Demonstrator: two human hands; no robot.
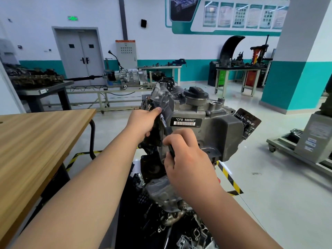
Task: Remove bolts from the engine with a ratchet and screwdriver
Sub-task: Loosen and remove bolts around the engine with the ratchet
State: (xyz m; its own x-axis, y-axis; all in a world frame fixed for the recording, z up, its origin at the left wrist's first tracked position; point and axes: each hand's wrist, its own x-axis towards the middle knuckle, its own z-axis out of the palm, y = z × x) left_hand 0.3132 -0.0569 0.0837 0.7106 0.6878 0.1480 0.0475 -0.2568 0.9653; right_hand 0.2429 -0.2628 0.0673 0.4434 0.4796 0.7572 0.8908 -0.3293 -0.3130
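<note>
Grey engine (215, 126) stood beside the wooden counter (36, 133); the right hand (188, 159) gripped the black handle of the ratchet (163, 122), the left hand (142, 123) curled around its front end.

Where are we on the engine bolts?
Done: no loose bolts visible on the table. In hand: right hand grips the tool handle, left hand holds its far end at the engine side. Left: bolts hidden by the hands, count unknown.

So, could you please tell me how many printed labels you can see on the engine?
2. A barcode label reading CFB 666660 sits on the engine's near face, above the right hand; a dark label is at its right edge. Other sides are hidden.
</note>
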